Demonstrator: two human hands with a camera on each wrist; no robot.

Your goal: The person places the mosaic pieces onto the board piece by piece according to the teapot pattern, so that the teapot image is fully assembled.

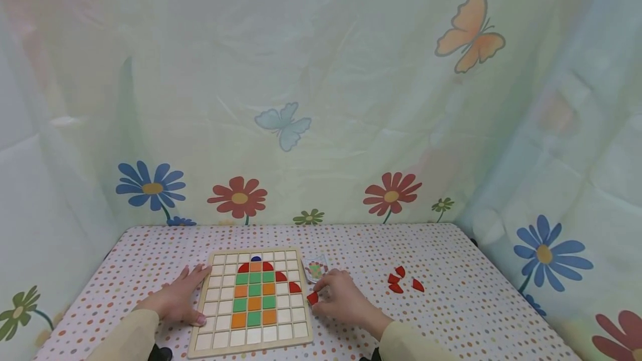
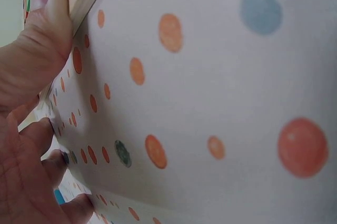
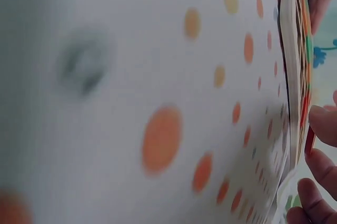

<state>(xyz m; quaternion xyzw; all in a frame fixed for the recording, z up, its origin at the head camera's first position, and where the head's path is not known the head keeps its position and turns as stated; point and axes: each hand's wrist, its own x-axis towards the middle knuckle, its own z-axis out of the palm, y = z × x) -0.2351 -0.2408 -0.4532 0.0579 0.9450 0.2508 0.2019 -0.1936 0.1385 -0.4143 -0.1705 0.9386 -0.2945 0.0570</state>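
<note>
A wooden grid board lies on the table with green, orange, red and blue tiles set in its squares. My left hand rests at its left edge, thumb on the frame and fingers spread; in the left wrist view the thumb lies along the wooden rim. Just off the board's right edge, my right hand pinches a red quarter-round tile between thumb and fingers. The right wrist view shows that red tile edge-on near the board. Rounded red tiles sit along the right side of the pattern.
Several loose red tiles lie on the dotted tablecloth to the right of my right hand. A small picture card lies beside the board's upper right edge. A flowered curtain hangs behind the table and at its sides.
</note>
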